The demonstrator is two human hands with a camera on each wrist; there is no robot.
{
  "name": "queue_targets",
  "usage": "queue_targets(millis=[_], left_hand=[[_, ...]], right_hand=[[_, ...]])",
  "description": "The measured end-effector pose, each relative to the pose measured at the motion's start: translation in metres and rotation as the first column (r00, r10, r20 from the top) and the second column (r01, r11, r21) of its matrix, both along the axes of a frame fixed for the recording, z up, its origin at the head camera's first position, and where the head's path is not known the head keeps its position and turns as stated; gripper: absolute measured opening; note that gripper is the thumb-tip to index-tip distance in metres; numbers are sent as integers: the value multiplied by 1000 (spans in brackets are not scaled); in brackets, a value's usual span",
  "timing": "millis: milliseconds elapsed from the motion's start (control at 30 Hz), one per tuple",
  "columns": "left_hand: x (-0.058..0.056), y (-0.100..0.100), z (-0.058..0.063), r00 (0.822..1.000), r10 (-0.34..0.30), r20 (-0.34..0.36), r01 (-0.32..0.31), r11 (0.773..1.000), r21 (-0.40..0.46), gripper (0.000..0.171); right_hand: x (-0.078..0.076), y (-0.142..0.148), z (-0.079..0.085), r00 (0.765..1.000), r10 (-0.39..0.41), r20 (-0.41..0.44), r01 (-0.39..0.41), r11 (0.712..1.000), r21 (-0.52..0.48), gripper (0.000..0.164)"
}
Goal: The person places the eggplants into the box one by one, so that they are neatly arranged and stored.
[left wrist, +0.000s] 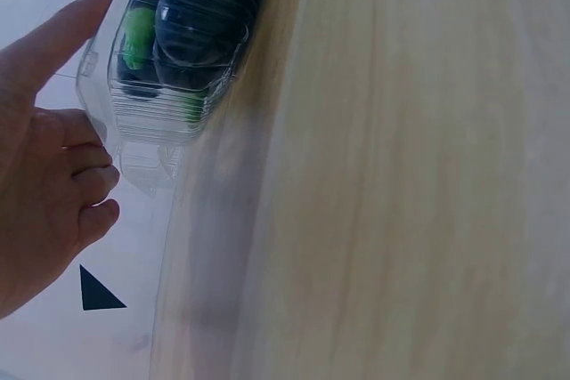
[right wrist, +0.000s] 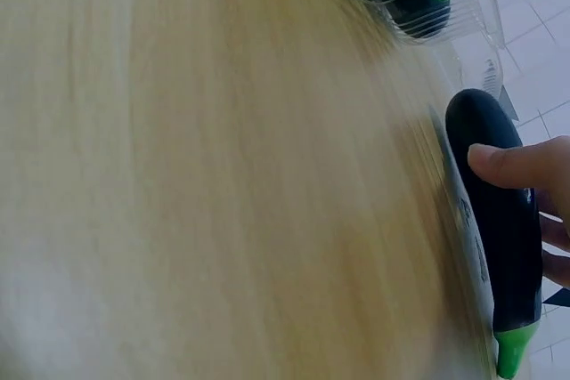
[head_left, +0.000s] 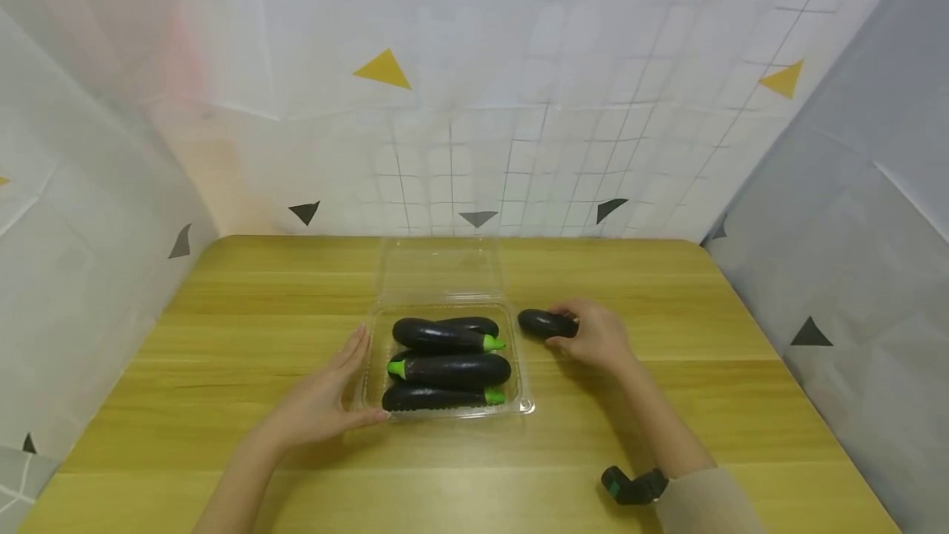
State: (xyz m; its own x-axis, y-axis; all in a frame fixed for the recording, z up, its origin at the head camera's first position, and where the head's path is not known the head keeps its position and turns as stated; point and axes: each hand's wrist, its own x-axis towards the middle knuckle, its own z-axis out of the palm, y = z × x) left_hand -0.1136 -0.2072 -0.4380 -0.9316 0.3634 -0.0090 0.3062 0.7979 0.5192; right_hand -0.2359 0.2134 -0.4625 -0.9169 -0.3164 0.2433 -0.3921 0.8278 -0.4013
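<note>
A clear plastic clamshell box (head_left: 522,369) holds several dark purple eggplants (head_left: 460,370) with green stems. Its lid (head_left: 441,268) lies folded back behind it. At the box's left side is my left hand (head_left: 322,402), its fingers extended along the rim and its thumb near the front left corner; the left wrist view shows this hand (left wrist: 49,157) against the clear wall. Right of the box, my right hand (head_left: 593,336) grips one more eggplant (head_left: 544,323) between thumb and fingers, low over the table. In the right wrist view this eggplant's green stem (right wrist: 515,349) points away from the box.
The wooden table (head_left: 245,303) reaches back to a white sheet wall (head_left: 474,147) with grid lines and triangle marks. Similar sheets stand at the left and right sides. A black device (head_left: 633,486) sits at my right wrist by the sleeve (head_left: 708,501).
</note>
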Motion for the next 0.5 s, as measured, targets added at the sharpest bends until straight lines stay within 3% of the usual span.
queue_targets(millis=[167,333,500], left_hand=[[0,0,-1,1000,0,0,0,1000,4,114],[0,0,0,1000,3,1,-3,1000,15,114],[1,1,2,1000,3,-5,-3,1000,18,114]], right_hand=[[2,4,3,997,-69,30,70,997,-15,47],[5,4,16,991,-135,3,134,987,-83,47],[10,-2,29,990,-129,-54,121,984,-134,48]])
